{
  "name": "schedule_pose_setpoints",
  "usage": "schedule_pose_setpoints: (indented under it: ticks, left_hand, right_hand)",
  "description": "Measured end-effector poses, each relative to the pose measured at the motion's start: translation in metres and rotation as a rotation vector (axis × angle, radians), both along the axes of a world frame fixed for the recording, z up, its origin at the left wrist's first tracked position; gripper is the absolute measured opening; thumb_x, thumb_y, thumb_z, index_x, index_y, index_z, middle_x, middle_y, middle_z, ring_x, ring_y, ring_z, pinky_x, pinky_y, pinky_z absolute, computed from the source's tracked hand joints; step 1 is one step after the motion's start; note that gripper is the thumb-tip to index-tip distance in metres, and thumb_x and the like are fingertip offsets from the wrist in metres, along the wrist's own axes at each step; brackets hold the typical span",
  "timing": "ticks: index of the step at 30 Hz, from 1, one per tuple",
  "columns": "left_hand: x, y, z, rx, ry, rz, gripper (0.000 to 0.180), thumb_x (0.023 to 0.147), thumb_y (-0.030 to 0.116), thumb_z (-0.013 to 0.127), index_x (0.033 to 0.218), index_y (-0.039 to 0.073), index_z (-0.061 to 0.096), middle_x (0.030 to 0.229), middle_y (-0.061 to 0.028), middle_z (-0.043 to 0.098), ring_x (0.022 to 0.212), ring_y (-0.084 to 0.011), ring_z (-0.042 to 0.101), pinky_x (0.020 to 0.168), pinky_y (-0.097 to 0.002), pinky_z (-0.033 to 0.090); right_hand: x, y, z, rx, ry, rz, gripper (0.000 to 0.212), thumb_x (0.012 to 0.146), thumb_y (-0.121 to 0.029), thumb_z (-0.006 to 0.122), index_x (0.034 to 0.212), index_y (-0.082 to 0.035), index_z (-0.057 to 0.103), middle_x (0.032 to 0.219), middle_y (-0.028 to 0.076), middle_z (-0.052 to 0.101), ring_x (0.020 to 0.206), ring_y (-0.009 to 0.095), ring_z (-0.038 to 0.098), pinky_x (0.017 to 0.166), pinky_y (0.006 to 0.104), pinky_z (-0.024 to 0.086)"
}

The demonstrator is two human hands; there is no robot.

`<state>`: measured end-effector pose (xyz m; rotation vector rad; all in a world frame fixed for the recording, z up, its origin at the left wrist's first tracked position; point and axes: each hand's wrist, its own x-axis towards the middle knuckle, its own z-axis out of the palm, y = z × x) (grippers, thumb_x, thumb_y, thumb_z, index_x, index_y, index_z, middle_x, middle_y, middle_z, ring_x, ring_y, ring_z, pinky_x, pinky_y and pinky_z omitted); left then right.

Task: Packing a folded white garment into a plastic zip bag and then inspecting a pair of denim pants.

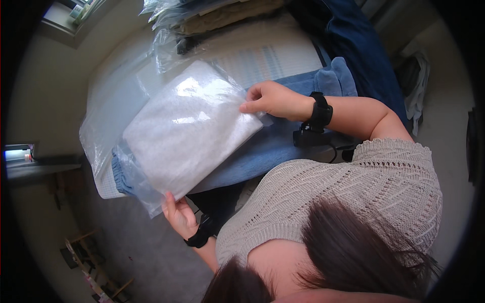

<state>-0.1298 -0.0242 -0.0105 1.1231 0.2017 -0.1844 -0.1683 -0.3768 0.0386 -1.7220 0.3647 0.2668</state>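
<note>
A folded white garment point(177, 126) lies inside a clear plastic bag, tilted across the work surface in front of me. At the bag's right edge, my right hand point(278, 101) pinches the plastic between thumb and fingers. My left hand point(181, 217) grips the near corner of the bagged garment, thumb on top and the other fingers partly hidden below. Beneath it spreads a blue garment point(232, 164), whose gathered cuff point(119, 174) shows at the left. Both my wrists wear black bands.
Loose clear plastic bags point(113, 108) cover the left of the surface. Bagged folded clothes point(222, 20) are stacked at the far side. Dark blue denim point(366, 60) hangs over the right side, near a white cloth point(417, 81). A wooden rack point(91, 262) stands on the floor at lower left.
</note>
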Motion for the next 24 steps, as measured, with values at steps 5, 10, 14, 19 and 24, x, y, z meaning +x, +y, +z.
schedule_pose_setpoints:
  ticks: [5, 10, 14, 19, 24]
  left_hand:
    - [0.007, -0.003, 0.005, -0.006, -0.027, 0.006, 0.045, 0.082, 0.01, 0.058, 0.122, -0.002, 0.039, 0.121, -0.0111, 0.047, 0.107, -0.0201, 0.047, 0.091, -0.0343, 0.037]
    - [-0.002, -0.009, 0.011, -0.049, -0.027, -0.024, 0.042, 0.082, 0.014, 0.059, 0.118, -0.001, 0.042, 0.113, -0.0103, 0.052, 0.101, -0.0189, 0.05, 0.086, -0.0304, 0.041]
    - [-0.017, 0.004, 0.013, -0.085, -0.013, -0.062, 0.04, 0.086, 0.017, 0.054, 0.117, -0.005, 0.041, 0.116, -0.0139, 0.05, 0.1, -0.0202, 0.051, 0.087, -0.03, 0.043]
    - [-0.02, -0.014, 0.039, 0.074, -0.071, -0.078, 0.041, 0.086, 0.007, 0.051, 0.121, -0.006, 0.034, 0.111, -0.0129, 0.051, 0.097, -0.0191, 0.052, 0.082, -0.03, 0.044]
    - [-0.001, -0.01, 0.056, 0.301, -0.099, -0.14, 0.043, 0.085, 0.004, 0.05, 0.124, -0.005, 0.032, 0.111, -0.0126, 0.05, 0.094, -0.0192, 0.053, 0.076, -0.0296, 0.044]
  right_hand:
    - [0.007, 0.003, -0.008, -0.127, -0.161, -0.108, 0.025, 0.077, -0.025, 0.064, 0.074, -0.001, 0.058, 0.07, 0.003, 0.055, 0.063, 0.01, 0.047, 0.057, 0.022, 0.039]
    - [0.001, -0.006, -0.015, -0.015, -0.211, -0.129, 0.033, 0.075, -0.028, 0.065, 0.087, 0.0, 0.054, 0.079, 0.009, 0.054, 0.072, 0.015, 0.05, 0.063, 0.0256, 0.042]
    - [-0.007, 0.007, -0.013, 0.493, -0.016, -0.339, 0.067, 0.068, -0.021, 0.072, 0.117, 0.006, 0.036, 0.107, 0.015, 0.045, 0.096, 0.019, 0.045, 0.08, 0.0269, 0.039]
    - [-0.001, 0.003, -0.023, 0.581, 0.009, -0.091, 0.056, 0.074, -0.018, 0.066, 0.117, 0.005, 0.039, 0.105, 0.013, 0.052, 0.09, 0.018, 0.052, 0.072, 0.0288, 0.043]
    - [0.004, 0.013, 0.012, 0.517, 0.021, -0.135, 0.05, 0.079, -0.022, 0.064, 0.113, 0.006, 0.041, 0.106, 0.013, 0.051, 0.094, 0.017, 0.049, 0.08, 0.0267, 0.04]
